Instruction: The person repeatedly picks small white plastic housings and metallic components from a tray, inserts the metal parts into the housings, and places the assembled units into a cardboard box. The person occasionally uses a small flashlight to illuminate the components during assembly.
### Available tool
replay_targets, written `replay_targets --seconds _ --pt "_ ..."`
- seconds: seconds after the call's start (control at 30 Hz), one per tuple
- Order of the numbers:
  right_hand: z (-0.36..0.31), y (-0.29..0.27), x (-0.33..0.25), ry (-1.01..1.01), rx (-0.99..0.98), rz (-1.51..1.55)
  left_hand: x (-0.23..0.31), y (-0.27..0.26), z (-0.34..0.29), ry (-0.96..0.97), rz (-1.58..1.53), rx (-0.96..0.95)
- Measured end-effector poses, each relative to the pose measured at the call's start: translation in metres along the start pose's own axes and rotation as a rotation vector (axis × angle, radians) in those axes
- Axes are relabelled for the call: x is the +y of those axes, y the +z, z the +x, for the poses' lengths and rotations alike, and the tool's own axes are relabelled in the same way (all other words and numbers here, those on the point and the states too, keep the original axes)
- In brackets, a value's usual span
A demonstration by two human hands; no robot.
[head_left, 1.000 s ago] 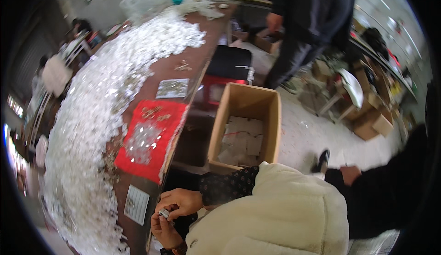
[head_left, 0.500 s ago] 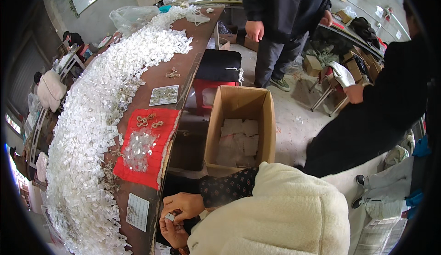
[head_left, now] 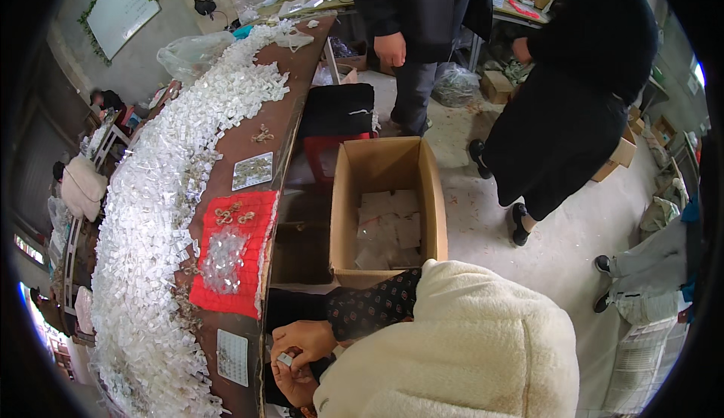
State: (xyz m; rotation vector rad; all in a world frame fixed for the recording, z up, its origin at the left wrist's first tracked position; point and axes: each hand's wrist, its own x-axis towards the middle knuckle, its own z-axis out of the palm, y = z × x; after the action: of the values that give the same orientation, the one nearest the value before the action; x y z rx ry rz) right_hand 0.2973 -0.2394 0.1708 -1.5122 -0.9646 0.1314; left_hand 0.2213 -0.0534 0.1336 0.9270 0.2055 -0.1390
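Observation:
At the table's near edge, my right hand is closed, thumb and fingers pinching a small pale grey block-like piece. Just below it, my left hand is also closed around the same piece, its palm partly hidden. My right arm has a dark patterned sleeve under a cream fleece. On the brown table beside my hands lies a white gridded tray. Farther up, a red cloth carries a heap of clear, shiny flat pieces and several tan tied bundles.
A long heap of small whitish-clear pieces covers the table's left side. Another filled tray lies beyond the cloth. An open cardboard box holding white packets stands right of the table, near a black-topped stool. Two people stand beyond.
The view has shifted slightly. The dark-clothed person on the right has moved farther back and is now seen with both feet on the floor. My hands keep hold of the small piece.

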Motion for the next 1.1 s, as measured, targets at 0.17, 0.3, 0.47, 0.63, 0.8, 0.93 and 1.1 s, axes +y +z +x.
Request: replay_targets --seconds 0.17,0.3,0.47,0.63,0.8,0.93,1.1 --pt "0.000 0.001 -0.001 -0.008 -0.010 0.031 0.000 0.009 -0.006 0.056 -0.093 -0.068" --pt "0.001 0.001 -0.001 -0.023 -0.006 0.034 0.003 0.023 -0.009 0.142 -0.050 -0.070" --pt "0.002 0.001 -0.002 0.062 0.056 0.125 0.006 0.025 -0.009 0.124 -0.069 0.034" --pt "0.003 0.002 -0.001 0.097 0.142 0.169 0.004 0.012 -0.005 0.107 -0.019 0.028" --pt "0.002 0.006 0.009 0.092 0.191 0.210 -0.002 -0.002 0.000 0.053 -0.067 0.028" --pt "0.001 0.009 0.014 0.087 0.208 0.198 -0.001 0.000 -0.001 0.035 -0.081 -0.019" --pt "0.003 0.005 0.008 0.115 0.187 0.254 0.004 0.015 -0.006 0.067 -0.182 0.075"
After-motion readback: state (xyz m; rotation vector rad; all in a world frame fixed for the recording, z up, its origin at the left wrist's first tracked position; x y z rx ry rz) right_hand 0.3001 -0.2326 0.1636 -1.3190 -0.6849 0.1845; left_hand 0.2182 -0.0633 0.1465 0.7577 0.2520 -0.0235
